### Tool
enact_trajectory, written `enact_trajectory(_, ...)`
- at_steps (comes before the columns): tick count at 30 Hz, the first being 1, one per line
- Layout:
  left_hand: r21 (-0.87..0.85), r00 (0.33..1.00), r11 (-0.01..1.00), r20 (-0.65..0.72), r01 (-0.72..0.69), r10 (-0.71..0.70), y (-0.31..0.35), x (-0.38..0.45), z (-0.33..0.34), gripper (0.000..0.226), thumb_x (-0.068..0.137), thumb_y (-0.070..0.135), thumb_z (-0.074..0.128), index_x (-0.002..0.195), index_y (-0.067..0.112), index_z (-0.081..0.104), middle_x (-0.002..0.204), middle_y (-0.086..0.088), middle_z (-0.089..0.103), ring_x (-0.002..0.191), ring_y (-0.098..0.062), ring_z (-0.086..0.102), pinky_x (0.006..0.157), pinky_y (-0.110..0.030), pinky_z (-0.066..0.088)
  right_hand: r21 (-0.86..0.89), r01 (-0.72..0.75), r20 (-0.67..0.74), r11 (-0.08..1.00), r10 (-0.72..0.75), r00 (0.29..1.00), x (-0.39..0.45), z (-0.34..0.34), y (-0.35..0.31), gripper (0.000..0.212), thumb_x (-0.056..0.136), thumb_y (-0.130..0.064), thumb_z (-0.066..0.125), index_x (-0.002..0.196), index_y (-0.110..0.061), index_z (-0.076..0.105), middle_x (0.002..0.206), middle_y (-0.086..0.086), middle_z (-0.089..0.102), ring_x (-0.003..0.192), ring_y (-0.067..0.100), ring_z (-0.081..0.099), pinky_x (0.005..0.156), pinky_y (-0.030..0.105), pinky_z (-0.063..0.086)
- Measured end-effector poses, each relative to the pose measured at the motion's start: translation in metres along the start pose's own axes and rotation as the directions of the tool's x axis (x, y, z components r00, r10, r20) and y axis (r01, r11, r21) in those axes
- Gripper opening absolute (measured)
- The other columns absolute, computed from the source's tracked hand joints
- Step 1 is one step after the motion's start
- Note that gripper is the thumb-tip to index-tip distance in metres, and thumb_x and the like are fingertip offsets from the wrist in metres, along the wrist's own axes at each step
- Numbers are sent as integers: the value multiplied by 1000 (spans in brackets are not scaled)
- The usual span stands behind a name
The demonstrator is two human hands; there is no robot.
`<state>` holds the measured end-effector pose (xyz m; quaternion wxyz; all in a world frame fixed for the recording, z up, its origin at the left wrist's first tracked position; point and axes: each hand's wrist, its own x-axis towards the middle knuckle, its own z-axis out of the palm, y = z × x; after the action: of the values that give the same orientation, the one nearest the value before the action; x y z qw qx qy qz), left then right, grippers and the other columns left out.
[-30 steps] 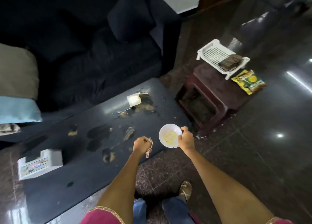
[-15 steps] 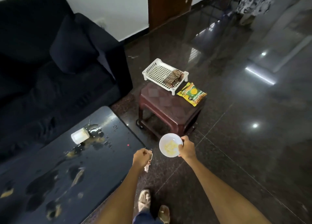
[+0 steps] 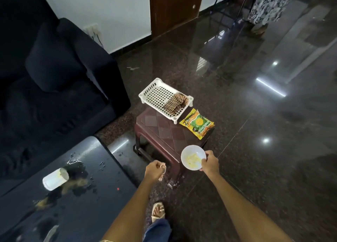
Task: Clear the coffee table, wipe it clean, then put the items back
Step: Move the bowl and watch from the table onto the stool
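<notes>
My right hand (image 3: 210, 163) grips the rim of a white bowl (image 3: 193, 157) with yellowish residue inside, held over the near corner of a brown stool (image 3: 160, 132). My left hand (image 3: 154, 171) is closed around a small beaded trinket (image 3: 162, 172) that dangles below the fist. The dark coffee table (image 3: 76, 210) lies at lower left, wet with spilled liquid. A white cup (image 3: 54, 178) lies tipped on its side on the table beside the puddle.
On the stool stands a white plastic basket (image 3: 156, 94) holding a striped cloth (image 3: 175, 103), with a yellow snack packet (image 3: 197, 126) beside it. A dark sofa (image 3: 51, 81) fills the left. Glossy floor stretches right; a door and a person's patterned garment are at the back.
The view has swung right and towards the stool. Both hands, still holding the bowl and trinket, have left the coffee table and now hang by the stool's near corner.
</notes>
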<state>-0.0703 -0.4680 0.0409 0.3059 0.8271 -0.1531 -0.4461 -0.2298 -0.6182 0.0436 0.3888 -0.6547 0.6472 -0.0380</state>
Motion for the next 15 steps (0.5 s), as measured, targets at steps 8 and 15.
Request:
enact_trajectory(8,30,1000,999,-10,19,-18,22,53,12,4,86,13,62,86,15,58,83,-4,59,80,-16,53,72,-21,38,-10,4,37,1000,-4,999,74,16,-21,31,88,2,46,119,-2,49,123,24,54,103,41,59,66,49,58)
enact_trajectory(15,27,997,997,-33,73,-72,40,90,24,5,87,19,61,84,16,59,78,-5,60,75,-19,56,69,-27,43,-12,12,117,1000,-11,993,118,37,-28,38,90,1,42,126,-8,48,125,24,53,110,43,54,77,58,53)
